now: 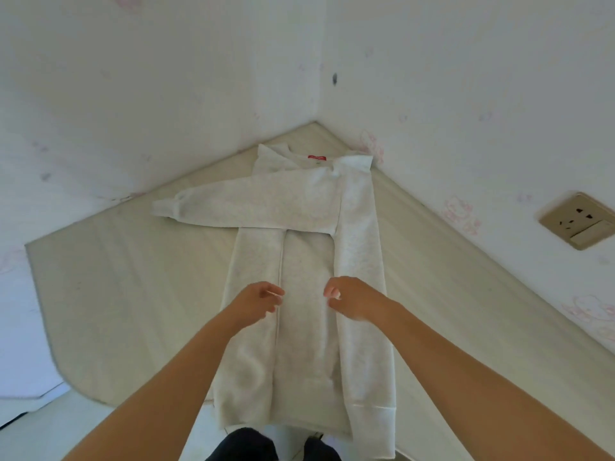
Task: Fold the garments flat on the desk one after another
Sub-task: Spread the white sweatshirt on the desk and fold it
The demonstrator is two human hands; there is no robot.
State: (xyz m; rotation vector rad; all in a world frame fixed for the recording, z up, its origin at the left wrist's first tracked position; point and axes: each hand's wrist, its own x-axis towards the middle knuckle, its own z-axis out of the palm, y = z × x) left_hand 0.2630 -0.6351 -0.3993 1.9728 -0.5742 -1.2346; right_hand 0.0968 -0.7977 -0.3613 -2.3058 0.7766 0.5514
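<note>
A light grey sweatshirt lies lengthwise on the pale wooden desk, collar with a red label toward the far corner. Both long sides are folded inward, leaving a narrow strip in the middle. One sleeve lies straight across the chest and sticks out to the left. My left hand hovers over the left folded edge, fingers loosely curled, holding nothing. My right hand sits at the right folded edge, fingers curled, also with nothing gripped. The hem hangs over the desk's near edge.
The desk fits into a corner between two white walls with faint pink prints. A beige wall socket is on the right wall. The desk's left edge drops to the floor. Dark trouser legs show at the bottom.
</note>
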